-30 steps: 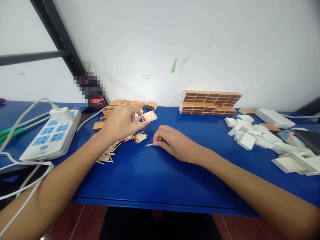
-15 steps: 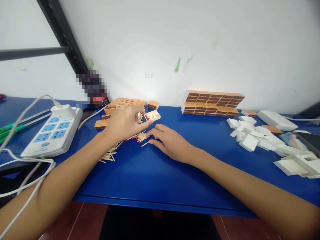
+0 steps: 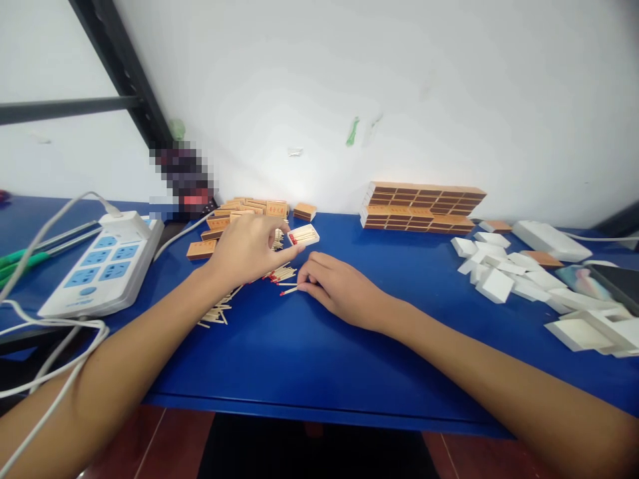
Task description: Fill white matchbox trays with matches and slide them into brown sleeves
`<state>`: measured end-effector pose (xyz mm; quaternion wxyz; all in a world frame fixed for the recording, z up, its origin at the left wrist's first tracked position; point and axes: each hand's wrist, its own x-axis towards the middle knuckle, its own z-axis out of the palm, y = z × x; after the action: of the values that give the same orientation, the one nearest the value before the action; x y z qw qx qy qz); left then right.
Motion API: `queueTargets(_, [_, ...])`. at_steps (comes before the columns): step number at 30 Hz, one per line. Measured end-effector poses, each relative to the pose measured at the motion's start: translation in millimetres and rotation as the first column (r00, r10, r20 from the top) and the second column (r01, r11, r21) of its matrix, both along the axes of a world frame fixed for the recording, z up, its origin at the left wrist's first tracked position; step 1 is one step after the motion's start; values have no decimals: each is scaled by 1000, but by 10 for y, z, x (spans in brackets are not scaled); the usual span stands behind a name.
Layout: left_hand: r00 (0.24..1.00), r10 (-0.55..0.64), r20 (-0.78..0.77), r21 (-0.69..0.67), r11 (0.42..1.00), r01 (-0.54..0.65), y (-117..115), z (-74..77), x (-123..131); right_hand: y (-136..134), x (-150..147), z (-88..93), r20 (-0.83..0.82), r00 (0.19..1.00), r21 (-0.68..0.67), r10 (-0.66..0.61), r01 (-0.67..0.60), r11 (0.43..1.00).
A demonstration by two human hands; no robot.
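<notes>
My left hand [image 3: 249, 247] grips a small white matchbox tray [image 3: 317, 237] by its left end, between thumb and fingers. Red-tipped matches lie side by side in that tray. Just below and to the right, my right hand [image 3: 342, 291] is closed in a pinch at the table, with a match [image 3: 288, 291] sticking out from its fingertips, red head pointing left. Loose matches [image 3: 283, 274] are spread between the two hands. More matches [image 3: 215, 314] lie beneath my left wrist, partly hidden by it.
Brown matchbox sleeves [image 3: 201, 250] are heaped behind my left hand. Against the wall stands a stack of matchboxes [image 3: 422, 207]. Several white trays [image 3: 494, 285] are piled at right, near a phone [image 3: 616, 285]. A power strip [image 3: 102, 266] with white cables occupies the left side.
My right hand has shifted slightly right and down, and its fingers have drawn closer together around the match. The left hand and the tray stay nearly where they were.
</notes>
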<state>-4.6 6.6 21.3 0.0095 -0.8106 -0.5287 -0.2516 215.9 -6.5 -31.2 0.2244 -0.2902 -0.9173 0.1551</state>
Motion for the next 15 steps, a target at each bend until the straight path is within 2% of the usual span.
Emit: queueTargets(15, [1000,-1,-6,-7,1000,1,-7,-22,4,-126,8,26,40,999,41,-25,23,999])
